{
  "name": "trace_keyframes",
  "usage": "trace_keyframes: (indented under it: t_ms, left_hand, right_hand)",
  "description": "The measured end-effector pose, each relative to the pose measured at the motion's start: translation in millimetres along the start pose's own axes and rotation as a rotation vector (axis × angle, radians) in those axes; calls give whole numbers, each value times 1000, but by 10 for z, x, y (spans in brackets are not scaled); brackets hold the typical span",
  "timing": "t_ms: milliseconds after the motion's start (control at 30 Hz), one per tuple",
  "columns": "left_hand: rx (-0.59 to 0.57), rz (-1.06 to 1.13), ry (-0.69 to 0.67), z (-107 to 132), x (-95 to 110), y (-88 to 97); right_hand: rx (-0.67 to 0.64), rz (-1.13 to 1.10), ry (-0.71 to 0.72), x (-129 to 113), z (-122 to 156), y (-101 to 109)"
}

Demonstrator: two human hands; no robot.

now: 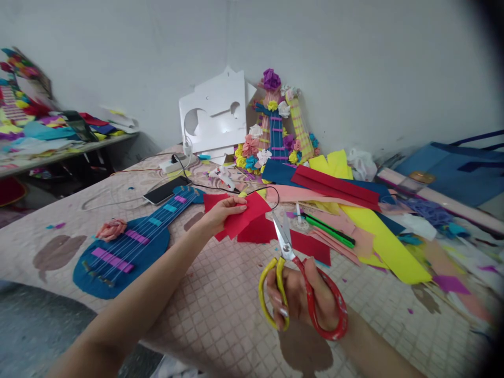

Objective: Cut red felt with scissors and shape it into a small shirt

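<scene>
My left hand (224,212) pinches a piece of red crepe paper (250,210) above the table, thumb on top. In my right hand (299,294) is a pair of scissors (286,249) with one yellow and one red handle. Their blades are parted and point up, just right of the red paper and apart from it. More red paper pieces (307,245) lie on the table beneath and behind. Left of my forearm rests a blue paper guitar (157,231) with white strings, purple and light-blue strips and a pink paper rose (111,229).
A phone (167,190), a power strip (173,164) and a glue gun (223,177) with cords lie behind. Decorated paper guitars (277,131) and a white cut-out board (214,115) lean on the wall. Yellow paper (386,244), a green cutter knife (329,230) and scraps spread rightward.
</scene>
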State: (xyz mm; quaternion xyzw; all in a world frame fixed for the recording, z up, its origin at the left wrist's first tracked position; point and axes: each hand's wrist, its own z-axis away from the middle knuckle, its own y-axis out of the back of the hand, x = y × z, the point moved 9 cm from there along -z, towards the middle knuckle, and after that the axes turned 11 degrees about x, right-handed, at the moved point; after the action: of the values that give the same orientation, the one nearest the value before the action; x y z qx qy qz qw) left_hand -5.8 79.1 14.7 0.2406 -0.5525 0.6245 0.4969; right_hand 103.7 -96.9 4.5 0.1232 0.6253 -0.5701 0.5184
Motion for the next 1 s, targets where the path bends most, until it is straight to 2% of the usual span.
trace_keyframes:
  t_ms: [233,433,1000]
  left_hand:
    - [-41,29,3,-11,-18,-4]
    - [-59,36,-1,-30,-17,6]
    - [-49,42,-13,-29,10,14]
  right_hand:
    - [-31,-102,26,-8,-17,-33]
    - [-49,-100,19,-25,1,-70]
    - [-116,-175,2,-25,-7,-75]
